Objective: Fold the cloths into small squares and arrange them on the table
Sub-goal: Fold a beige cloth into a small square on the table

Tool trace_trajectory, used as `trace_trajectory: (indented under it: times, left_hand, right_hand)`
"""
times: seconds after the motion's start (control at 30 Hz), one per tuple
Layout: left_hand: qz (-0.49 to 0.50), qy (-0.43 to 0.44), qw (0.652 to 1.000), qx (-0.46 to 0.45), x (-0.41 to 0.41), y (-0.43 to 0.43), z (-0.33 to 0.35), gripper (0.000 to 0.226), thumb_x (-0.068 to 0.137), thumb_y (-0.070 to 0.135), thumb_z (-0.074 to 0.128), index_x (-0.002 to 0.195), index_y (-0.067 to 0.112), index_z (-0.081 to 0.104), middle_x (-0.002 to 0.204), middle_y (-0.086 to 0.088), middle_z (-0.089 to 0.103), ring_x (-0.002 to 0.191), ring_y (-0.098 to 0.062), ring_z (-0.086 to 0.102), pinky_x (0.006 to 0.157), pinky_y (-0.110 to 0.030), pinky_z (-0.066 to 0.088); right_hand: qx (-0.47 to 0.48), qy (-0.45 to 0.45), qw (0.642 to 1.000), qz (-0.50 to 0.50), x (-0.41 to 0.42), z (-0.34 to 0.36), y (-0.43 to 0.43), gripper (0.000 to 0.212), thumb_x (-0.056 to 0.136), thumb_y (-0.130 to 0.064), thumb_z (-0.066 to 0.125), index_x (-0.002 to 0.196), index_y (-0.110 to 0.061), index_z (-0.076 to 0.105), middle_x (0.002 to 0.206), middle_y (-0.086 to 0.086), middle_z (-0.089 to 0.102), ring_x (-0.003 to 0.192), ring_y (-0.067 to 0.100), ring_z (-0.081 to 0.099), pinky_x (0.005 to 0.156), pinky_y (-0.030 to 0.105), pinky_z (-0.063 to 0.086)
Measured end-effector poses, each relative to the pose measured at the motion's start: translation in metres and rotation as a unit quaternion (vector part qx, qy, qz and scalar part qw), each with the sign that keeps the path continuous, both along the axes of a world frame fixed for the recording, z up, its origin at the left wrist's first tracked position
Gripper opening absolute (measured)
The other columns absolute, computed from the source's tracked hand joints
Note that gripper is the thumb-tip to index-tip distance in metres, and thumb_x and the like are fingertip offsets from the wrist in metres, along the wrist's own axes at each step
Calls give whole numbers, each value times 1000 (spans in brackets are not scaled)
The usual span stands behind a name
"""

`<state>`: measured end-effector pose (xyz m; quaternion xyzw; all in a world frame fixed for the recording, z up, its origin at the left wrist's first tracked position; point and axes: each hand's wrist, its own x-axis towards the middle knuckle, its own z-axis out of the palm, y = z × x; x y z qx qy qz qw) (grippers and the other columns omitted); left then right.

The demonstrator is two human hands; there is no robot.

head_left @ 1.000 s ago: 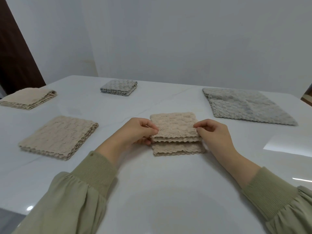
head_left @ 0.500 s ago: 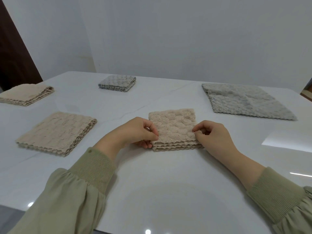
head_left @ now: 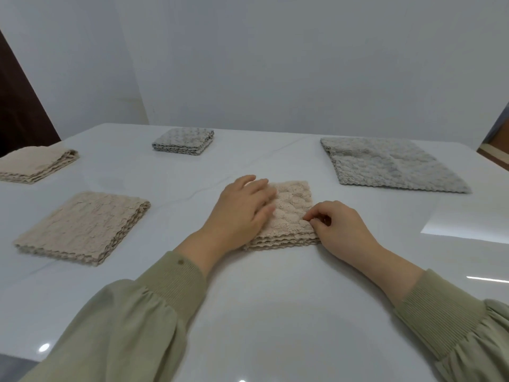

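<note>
Pressing the folded beige cloth (head_left: 294,205) with my flat left hand (head_left: 242,208), I pinched its right edge with my right hand (head_left: 341,230); the large grey cloth (head_left: 385,166) lay nearer that hand.

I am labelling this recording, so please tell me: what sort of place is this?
Probably a plain indoor room; home or studio, I cannot tell. A glossy white table with a beige cloth on it, a bare white wall and a dark panel, perhaps a door, at the left show it.
</note>
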<state>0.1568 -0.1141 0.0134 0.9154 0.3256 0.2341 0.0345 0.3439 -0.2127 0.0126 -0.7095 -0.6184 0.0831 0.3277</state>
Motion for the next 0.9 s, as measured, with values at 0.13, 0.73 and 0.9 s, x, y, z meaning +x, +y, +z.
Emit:
trace_trajectory:
  times: [0.13,0.73,0.9]
  left_hand:
    - [5,137,988,-64,1,1,-13,62,94,59,23,149,32,15,159,8,5,146,-14,-7,118,-42,0]
    - [0,124,984,-130,0,-2,-14,60,95,57,18,150,35,7,158,13,-3,144,-9,-13,118,-41,-4]
    - [-3,74,980,-185,0,0,-13,55,99,47,14,151,30,7,158,14,-1,143,-3,-11,118,-39,-3]
  right_hand:
    - [2,5,1000,10,3,-2,-1,18,86,-9,58,85,-23,69,84,-5,60,79,7,48,71,2,32]
    - [180,-152,966,101,9,-2,-7,6,69,-9,64,71,-15,66,81,-2,57,79,16,47,71,35,41]
    - [121,-264,947,136,14,-7,-5,19,66,-3,66,66,-22,63,65,-10,57,70,17,49,68,29,31]
